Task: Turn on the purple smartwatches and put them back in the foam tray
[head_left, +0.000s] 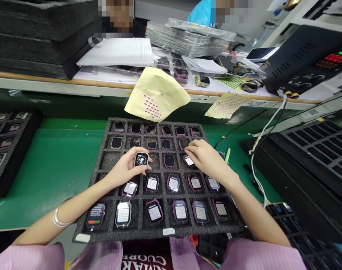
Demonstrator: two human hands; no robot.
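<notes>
A watch with a pale case and a lit dial is held in my left hand, its fingers and thumb closed around the edges. Below it lies a black foam tray with rows of square compartments holding smartwatches. Over the right part of the tray, my right hand has its fingers pressed together beside a watch with a lit white screen. Whether those fingers grip anything is hidden. Several watches in the nearer rows show white screens, while those in the far rows are dark.
Another foam tray of watches sits at the left. Stacked black trays stand at the right, near a white cable. A shelf behind carries papers, clear plastic trays and a power supply. Other people are partly visible beyond.
</notes>
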